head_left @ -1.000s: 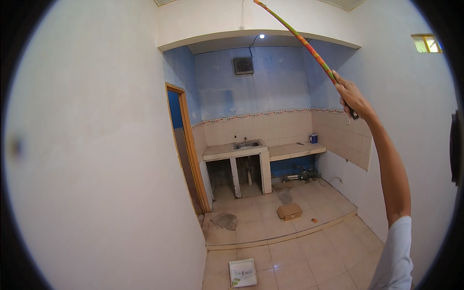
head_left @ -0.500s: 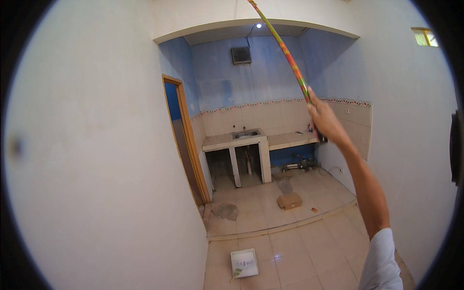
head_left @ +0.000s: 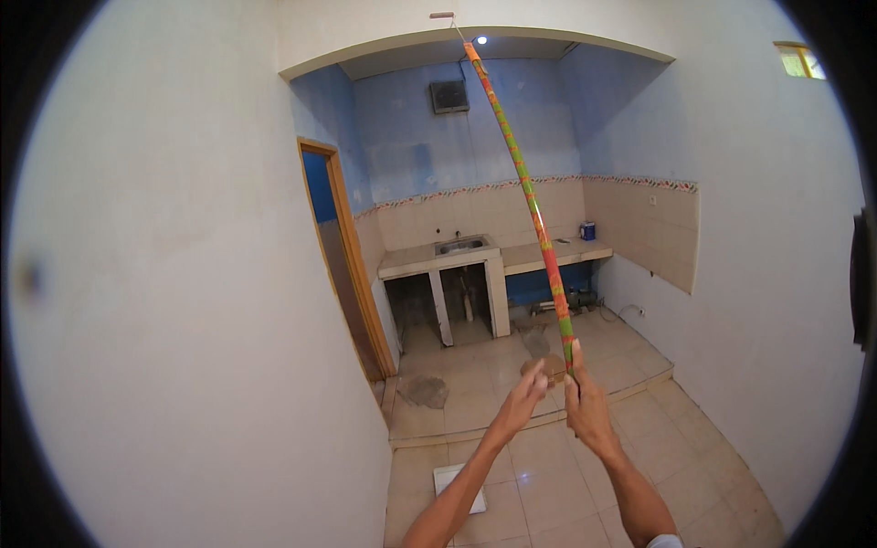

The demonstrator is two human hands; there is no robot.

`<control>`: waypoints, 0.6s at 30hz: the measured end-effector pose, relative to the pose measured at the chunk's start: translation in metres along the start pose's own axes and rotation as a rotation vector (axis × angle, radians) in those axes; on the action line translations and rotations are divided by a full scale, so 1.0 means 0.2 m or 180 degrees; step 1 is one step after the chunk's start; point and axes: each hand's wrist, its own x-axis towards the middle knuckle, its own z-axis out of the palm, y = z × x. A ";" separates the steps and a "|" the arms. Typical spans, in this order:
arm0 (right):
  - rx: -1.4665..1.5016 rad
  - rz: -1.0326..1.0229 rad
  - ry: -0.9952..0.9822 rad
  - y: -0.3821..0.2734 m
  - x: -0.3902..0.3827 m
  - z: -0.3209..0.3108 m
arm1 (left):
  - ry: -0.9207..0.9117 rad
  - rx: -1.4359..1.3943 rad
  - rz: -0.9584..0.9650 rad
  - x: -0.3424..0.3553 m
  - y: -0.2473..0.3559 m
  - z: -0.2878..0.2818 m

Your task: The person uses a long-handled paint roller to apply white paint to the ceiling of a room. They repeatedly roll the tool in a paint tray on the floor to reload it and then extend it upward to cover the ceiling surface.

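My right hand (head_left: 587, 409) is closed around the lower end of a long paint roller pole (head_left: 537, 212), patterned in green, orange and red. The pole leans up and to the left. At its top, a thin wire frame carries a small brownish roller (head_left: 442, 15) in front of the pale beam (head_left: 384, 47); whether it touches the beam I cannot tell. Just left of the pole's grip is my left hand (head_left: 526, 393), holding nothing, its fingers loosely bent and apart. A white paint tray (head_left: 448, 478) lies on the floor, partly covered by my left forearm.
Beyond a low tiled step (head_left: 475, 436) is a tiled counter (head_left: 406, 265) with a metal sink (head_left: 462, 245) and a blue can (head_left: 587, 231). A cardboard box (head_left: 551, 367) sits behind my hands. White walls rise on both sides, with a wooden door frame (head_left: 352, 256) at left.
My right hand has come down with the pole, bringing the roller into view at the top. My left hand has entered from below and come up beside the pole.
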 end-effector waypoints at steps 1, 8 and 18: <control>-0.0034 0.0006 -0.0020 0.02 -0.05 0.02 | 0.0109 -0.0147 0.0023 0.10 0.01 0.01; -0.0237 -0.0106 0.0179 0.18 -0.25 0.10 | 0.0083 -0.1050 0.0389 0.42 0.23 0.09; -0.0120 0.0449 0.0360 0.46 -1.19 0.11 | -0.0005 -0.1211 0.0033 0.19 0.07 0.21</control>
